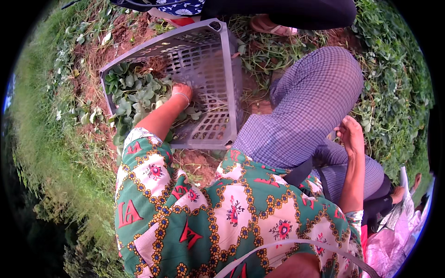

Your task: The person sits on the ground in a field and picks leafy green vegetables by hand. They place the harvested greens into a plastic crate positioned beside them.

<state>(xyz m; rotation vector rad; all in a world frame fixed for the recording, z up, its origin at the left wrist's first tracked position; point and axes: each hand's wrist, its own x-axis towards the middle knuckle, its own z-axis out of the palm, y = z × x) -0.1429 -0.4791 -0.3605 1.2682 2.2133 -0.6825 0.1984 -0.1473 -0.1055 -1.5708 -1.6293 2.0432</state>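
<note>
My left hand [182,93], with a thin bracelet at the wrist, reaches into a grey slatted plastic crate [227,87] at the upper left of centre. It is beside a bunch of leafy green plants [139,95] that fills the crate's left part; its fingers are mostly hidden, so whether it grips any is unclear. Brown roots [155,66] show at the back of the bunch. On the right, my right hand [349,133] is raised beside my checked trouser leg, fingers loosely curled and apart, with nothing visible in it.
Another person's dark trouser leg and pink sandal [269,26] are just beyond the crate. Leafy plants [393,87] grow along the right, and tall grass [38,114] along the left. Reddish soil [196,163] shows below the crate. More people [396,208] are at the lower right.
</note>
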